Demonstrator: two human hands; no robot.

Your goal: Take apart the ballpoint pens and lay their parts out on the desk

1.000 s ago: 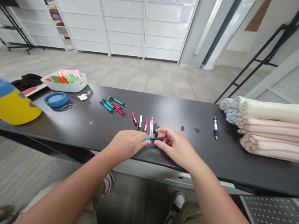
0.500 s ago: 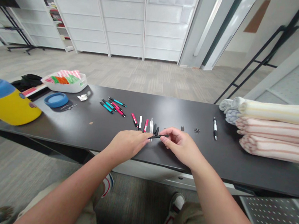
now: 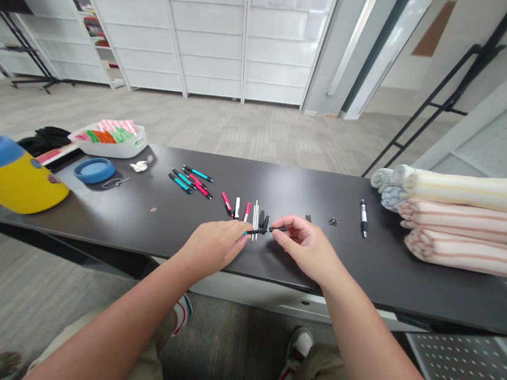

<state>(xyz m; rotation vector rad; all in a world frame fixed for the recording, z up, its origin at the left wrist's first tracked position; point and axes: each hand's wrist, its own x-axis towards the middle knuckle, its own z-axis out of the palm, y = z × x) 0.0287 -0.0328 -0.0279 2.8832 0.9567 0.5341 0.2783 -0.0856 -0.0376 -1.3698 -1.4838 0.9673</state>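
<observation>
My left hand (image 3: 219, 244) is closed on a pen body (image 3: 256, 232), whose black end points right and whose teal part shows at the fingertips. Between the thumb and fingers of my right hand (image 3: 304, 245) is a short black pen piece (image 3: 278, 229). A small gap separates the two parts. Just beyond them lie thin white refills (image 3: 256, 214), loose black pen pieces (image 3: 262, 217), a white pen barrel (image 3: 238, 208) and two red pen barrels (image 3: 248, 210). Small dark parts (image 3: 333, 222) rest right of my right hand, partly grouped.
Several teal and red pens (image 3: 192, 180) lie to the left, and a white-and-black pen (image 3: 363, 218) to the right. Rolled towels (image 3: 471, 223) are stacked at the right end. A white basket (image 3: 117, 147), blue lid (image 3: 94, 170) and yellow-blue jug (image 3: 28, 181) stand left.
The black piece in my right hand has come apart from the pen body in my left hand. A gap now shows between them, and the left hand has shifted slightly left.
</observation>
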